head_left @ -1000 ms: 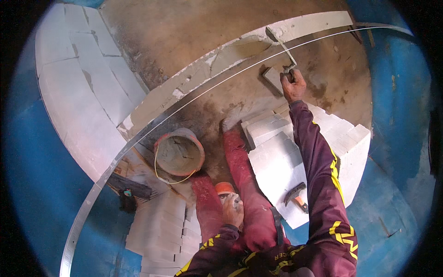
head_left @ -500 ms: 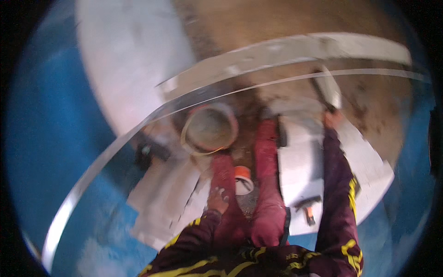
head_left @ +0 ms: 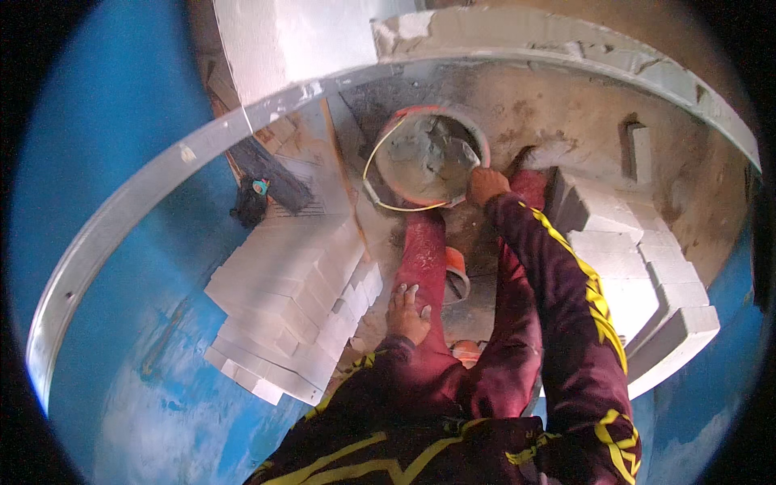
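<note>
You're rocking a dark maroon top (head_left: pixel 501 453), yellow stripes (head_left: pixel 596 301) on the sleeve (head_left: pixel 550 275) behind your right hand (head_left: pixel 487 187), jagged yellow lines across the front, plus red trousers (head_left: pixel 511 339), kinda dusty just past your left hand (head_left: pixel 410 317).

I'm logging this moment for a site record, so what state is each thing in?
Bucket: holding grey mortar, handle swung down.
Trowel: blade in the bucket, partly hidden.
Right hand: seemingly closed on the trowel.
Left hand: open, resting on the left thigh.
Block row: patchily coated with mortar.
Left blocks: stacked.
Right blocks: stacked.
Lone block: lying apart.
</note>
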Motion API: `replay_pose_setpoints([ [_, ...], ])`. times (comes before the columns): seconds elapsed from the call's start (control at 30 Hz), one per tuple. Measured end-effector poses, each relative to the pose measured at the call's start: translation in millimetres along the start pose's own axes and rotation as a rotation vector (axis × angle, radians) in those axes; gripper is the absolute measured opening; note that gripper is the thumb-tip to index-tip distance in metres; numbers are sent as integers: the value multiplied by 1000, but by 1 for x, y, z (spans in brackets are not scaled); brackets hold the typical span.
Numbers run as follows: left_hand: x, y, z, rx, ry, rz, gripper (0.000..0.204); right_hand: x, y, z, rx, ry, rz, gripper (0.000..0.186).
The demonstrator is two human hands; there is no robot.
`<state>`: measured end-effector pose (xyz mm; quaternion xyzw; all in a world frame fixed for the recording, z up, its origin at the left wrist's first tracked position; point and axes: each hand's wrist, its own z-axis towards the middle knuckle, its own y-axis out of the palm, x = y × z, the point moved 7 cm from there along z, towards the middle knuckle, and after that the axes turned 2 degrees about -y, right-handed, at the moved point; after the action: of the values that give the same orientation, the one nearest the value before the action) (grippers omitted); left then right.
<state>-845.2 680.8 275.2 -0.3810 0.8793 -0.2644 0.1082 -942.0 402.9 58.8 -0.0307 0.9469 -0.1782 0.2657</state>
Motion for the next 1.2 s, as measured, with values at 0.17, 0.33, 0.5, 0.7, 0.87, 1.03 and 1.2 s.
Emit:
replay_pose_setpoints([
  [0.17, -29, -19, 2, 84, 65, -104, 62, -52, 68, 56, 181, 203, 145, 28],
  [0.33, -55, -26, 7, 61, 112, -154, 59, -62, 126, 66, 86, 175, 303, 47],
  [0.5, -65, -33, 13, 55, 142, -153, 58, -33, 126, 48, 249, -20, 469, 53],
  [0.7, -63, -34, 14, 66, 204, -126, 59, 21, 123, 21, 41, -49, 439, 42],
  [0.87, -57, -15, 12, 38, 221, -100, 59, 39, 93, -5, 238, -67, 336, 46],
  [1.03, -49, -12, 3, 43, 207, -66, 59, 26, 77, -29, 271, -74, 377, 45],
  [1.2, -37, -13, 4, 31, 174, -36, 59, 0, 68, -49, 314, -77, 727, 35],
])
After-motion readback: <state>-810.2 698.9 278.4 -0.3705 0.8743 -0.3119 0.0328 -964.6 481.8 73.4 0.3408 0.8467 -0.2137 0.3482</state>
